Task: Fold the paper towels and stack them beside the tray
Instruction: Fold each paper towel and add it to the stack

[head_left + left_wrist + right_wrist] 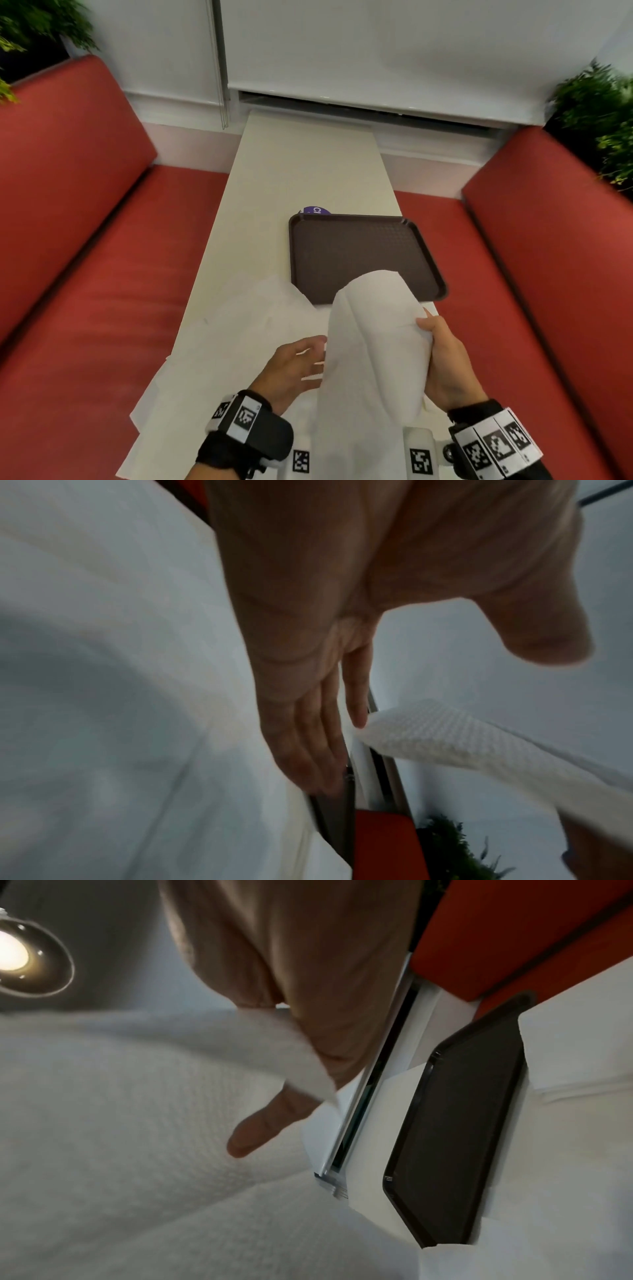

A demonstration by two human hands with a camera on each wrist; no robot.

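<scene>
A white paper towel [373,346] hangs lifted above the table's near end, bulging toward the dark brown tray [359,253]. My right hand [445,356] pinches its right edge between thumb and fingers; the same towel [137,1123] fills the right wrist view beside my thumb. My left hand [294,366] sits just left of the towel with fingers straight, its fingertips [358,718] at the towel's edge [462,737]. Other loose paper towels [239,329] lie spread flat on the table under both hands, one corner overlapping the tray's near left corner.
The narrow white table [301,178] runs away from me between two red bench seats [85,274]. A purple round item [317,210] peeks from behind the tray's far left corner. Green plants [599,113] stand at both back corners. The tray overhangs the table's right edge.
</scene>
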